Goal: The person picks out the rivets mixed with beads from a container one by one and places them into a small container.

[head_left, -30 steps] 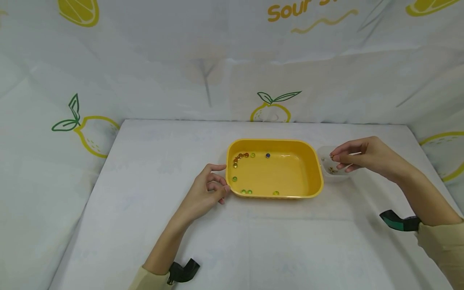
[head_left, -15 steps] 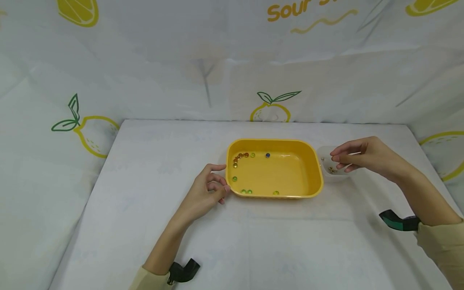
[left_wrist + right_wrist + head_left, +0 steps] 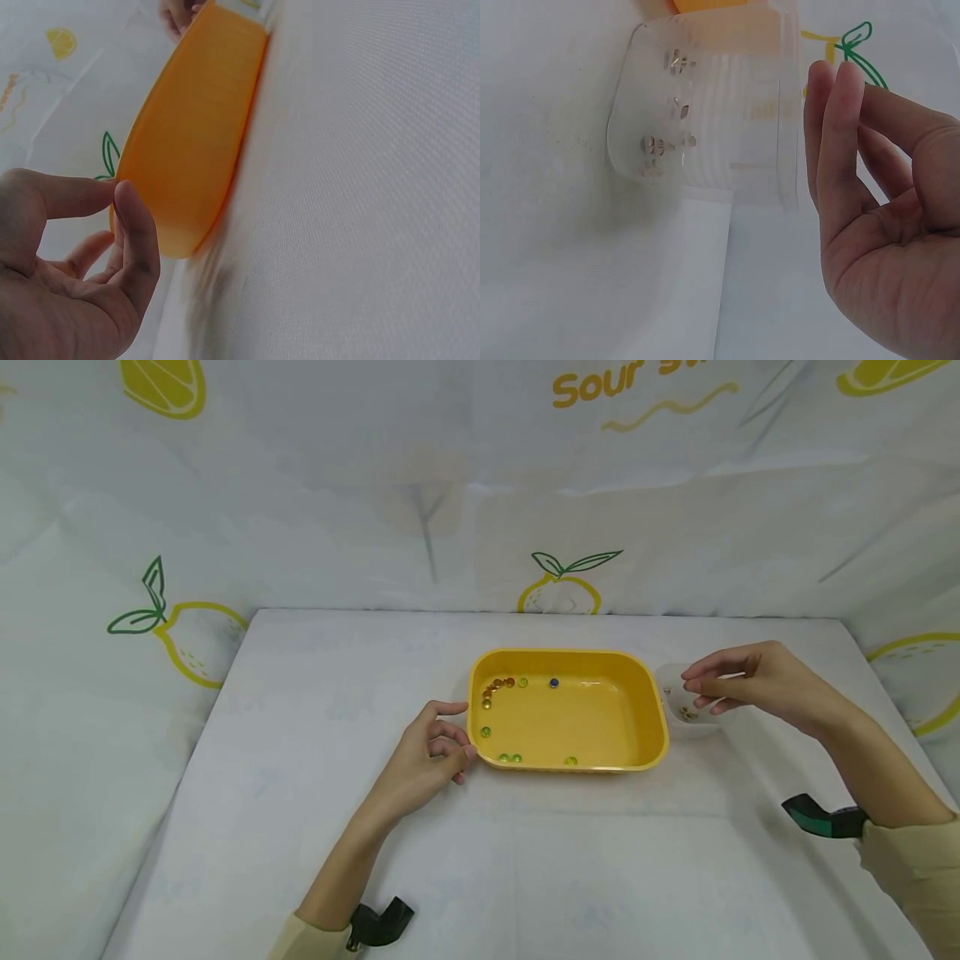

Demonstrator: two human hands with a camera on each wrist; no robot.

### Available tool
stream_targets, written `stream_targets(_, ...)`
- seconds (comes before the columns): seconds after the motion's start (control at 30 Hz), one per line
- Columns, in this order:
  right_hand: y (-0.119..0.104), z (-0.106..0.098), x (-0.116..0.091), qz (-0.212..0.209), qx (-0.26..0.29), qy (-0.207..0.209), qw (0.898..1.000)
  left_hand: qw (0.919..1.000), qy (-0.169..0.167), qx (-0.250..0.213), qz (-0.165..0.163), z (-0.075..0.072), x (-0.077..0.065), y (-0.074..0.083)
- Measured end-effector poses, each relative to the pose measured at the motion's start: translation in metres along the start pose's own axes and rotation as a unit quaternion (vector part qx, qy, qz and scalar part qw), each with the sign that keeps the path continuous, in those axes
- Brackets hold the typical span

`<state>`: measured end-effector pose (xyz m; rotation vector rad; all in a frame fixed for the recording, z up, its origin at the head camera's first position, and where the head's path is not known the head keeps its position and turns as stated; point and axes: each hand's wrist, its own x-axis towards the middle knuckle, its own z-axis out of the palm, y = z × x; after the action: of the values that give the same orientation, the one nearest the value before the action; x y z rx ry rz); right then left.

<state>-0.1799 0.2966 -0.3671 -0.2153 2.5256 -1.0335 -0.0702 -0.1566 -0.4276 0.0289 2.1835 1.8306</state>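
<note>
My left hand (image 3: 423,756) rests at the left end of a yellow plastic basin (image 3: 567,767), fingertips touching its outer wall near the rim. Inside the basin lie several small glass beads: amber ones (image 3: 510,682), green ones (image 3: 486,732) and one blue bead (image 3: 554,682). My right hand (image 3: 750,677) hovers over a small clear plastic tub (image 3: 667,672), right of the basin. Its fingertips are close together, and nothing shows between them in the right wrist view. A few tiny gold-brown pieces (image 3: 654,144) sit at the bottom of the tub.
A white cloth covers the table (image 3: 517,868), and a lemon-print sheet (image 3: 337,510) hangs behind it. The clear tub stands right against the basin's right end.
A small brown piece showed at my right fingertips a second ago; now none is seen there. The right hand has barely shifted. My left hand and the basin stay put.
</note>
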Motion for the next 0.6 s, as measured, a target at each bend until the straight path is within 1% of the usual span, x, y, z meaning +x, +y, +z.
stream_targets(0.27,-0.008,0.001,0.000,-0.015,0.005,0.014,1.000,1.0000,0.001,-0.001,0.000,0.001,0.000,0.000)
stream_targets(0.6,-0.019,0.001,0.003,-0.028,0.028,0.018,0.999,1.0000,0.000,-0.001,0.005,0.001,0.000,0.000)
